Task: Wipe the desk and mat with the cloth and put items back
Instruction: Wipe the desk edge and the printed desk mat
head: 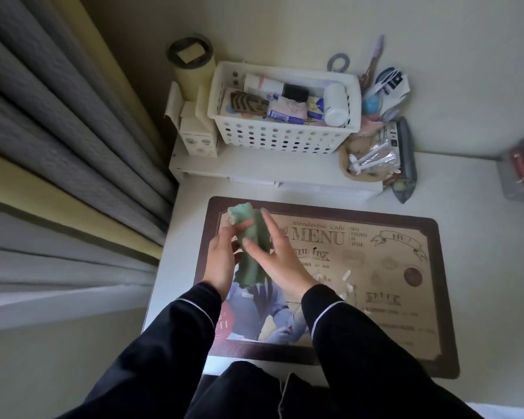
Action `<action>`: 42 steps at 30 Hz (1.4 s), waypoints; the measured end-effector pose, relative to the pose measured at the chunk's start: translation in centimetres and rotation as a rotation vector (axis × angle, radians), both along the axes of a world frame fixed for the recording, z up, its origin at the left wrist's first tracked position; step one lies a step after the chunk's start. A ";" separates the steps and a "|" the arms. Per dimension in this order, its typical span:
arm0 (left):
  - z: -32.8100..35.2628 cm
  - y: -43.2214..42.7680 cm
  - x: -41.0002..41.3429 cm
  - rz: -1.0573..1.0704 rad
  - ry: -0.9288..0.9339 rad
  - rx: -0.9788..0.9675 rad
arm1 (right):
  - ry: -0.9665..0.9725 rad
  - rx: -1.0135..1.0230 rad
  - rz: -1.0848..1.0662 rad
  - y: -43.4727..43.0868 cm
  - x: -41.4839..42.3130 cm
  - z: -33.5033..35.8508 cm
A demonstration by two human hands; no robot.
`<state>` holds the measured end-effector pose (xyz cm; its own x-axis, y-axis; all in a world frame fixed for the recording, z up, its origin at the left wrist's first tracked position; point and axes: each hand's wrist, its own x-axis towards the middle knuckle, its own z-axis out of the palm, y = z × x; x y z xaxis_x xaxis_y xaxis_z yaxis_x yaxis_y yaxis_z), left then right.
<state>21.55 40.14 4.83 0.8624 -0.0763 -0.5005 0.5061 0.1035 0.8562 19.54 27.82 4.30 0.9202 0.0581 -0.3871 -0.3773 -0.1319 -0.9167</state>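
Observation:
A green cloth (pixel 254 237), folded into a long strip, hangs above the left part of the brown and beige menu mat (pixel 360 267). My left hand (pixel 223 258) holds it from the left with curled fingers. Against the cloth's right side lies my right hand (pixel 273 252), its fingers straight and its thumb across the front. The mat covers most of the white desk (pixel 481 267). Small white scraps (pixel 347 275) lie on the mat to the right of my hands.
A white perforated basket (pixel 282 137) full of small items stands on a low white shelf (pixel 254 167) at the back. Pouches and packets (pixel 375 155) crowd its right end. A grey curtain (pixel 58 131) hangs at the left. A grey box (pixel 521 173) sits far right.

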 end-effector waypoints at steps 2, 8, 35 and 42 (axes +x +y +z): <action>0.6 -1.3 -0.2 -0.010 -0.004 -0.037 | 0.050 0.130 -0.057 -1.4 -1.1 0.4; 3.0 -6.4 -1.0 -0.112 -0.071 -0.175 | 0.255 0.838 -0.339 -5.5 -3.7 1.5; -0.6 -14.3 -10.9 -0.144 -0.055 0.262 | 0.291 -0.304 -0.796 -30.9 -9.9 -4.4; -3.8 -8.3 -13.5 0.070 0.033 0.405 | 0.097 -1.006 -0.408 -33.8 -5.8 -9.5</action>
